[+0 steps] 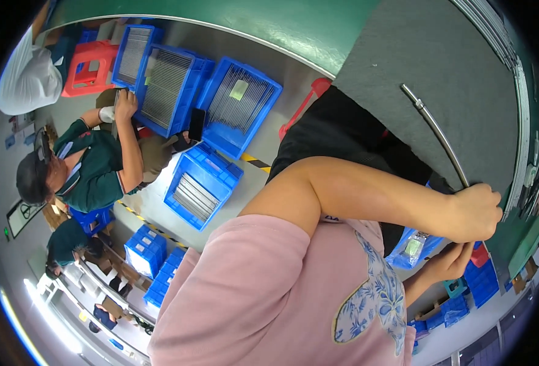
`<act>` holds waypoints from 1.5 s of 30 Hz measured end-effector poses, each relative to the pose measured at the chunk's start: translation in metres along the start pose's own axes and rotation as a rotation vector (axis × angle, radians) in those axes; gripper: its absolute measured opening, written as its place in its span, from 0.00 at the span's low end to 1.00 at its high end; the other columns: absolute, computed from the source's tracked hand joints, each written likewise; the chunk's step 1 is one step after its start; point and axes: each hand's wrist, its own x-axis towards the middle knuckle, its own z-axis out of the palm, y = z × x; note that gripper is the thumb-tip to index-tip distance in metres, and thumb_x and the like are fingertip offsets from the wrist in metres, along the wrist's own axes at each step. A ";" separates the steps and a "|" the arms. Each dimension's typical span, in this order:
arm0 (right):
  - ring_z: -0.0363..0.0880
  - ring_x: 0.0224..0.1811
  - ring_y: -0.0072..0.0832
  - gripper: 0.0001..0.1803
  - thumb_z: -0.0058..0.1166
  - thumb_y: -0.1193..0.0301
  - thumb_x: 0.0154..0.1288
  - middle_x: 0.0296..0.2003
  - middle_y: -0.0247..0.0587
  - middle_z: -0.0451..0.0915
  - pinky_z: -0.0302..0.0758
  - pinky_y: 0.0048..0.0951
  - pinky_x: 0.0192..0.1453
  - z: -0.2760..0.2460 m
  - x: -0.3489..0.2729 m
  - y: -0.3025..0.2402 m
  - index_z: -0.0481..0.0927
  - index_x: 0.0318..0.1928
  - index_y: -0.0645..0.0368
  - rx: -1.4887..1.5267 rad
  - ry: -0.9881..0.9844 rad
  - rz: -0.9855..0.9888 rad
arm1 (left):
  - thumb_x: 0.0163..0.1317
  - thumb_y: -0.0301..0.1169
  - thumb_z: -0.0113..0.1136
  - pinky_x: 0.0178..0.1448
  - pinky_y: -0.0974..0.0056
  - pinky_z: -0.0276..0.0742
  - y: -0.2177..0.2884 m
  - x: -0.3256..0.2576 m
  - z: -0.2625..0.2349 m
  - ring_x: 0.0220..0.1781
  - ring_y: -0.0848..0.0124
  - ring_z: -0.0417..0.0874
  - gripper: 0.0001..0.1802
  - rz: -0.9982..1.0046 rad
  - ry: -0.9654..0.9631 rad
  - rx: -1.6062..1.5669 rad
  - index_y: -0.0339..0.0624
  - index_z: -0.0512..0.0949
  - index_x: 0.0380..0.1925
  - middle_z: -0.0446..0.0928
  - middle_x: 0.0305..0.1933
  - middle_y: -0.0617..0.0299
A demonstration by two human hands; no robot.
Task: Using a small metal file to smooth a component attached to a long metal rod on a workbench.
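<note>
A slim metal rod (439, 135) with a collar and a narrower tip lies slantwise over the grey mat (391, 55). My left hand (477, 212) is closed around its near end, and the arm reaches across in front of my body. Just below, my right hand (447, 263) has its fingers bent, with the tips up against the underside of my left hand. Whatever those fingers hold is hidden. Next to my forearms is a blue plastic bag (403, 256) with a pale green label and small contents that I cannot make out.
Long metal strips (519, 116) line the mat's right edge on the green table (251, 18). Left of me, blue crates (239, 110) of metal rods stand on the floor beside a seated co-worker (92, 161). A red stool (92, 67) is farther off.
</note>
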 end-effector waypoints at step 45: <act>0.70 0.13 0.32 0.28 0.47 0.84 0.53 0.16 0.38 0.72 0.64 0.31 0.19 0.002 -0.045 -0.044 0.73 0.59 0.66 -0.109 -0.202 -0.109 | 0.41 0.21 0.65 0.28 0.63 0.68 -0.017 -0.013 -0.052 0.28 0.64 0.71 0.09 0.034 -0.090 -0.052 0.40 0.79 0.27 0.72 0.29 0.63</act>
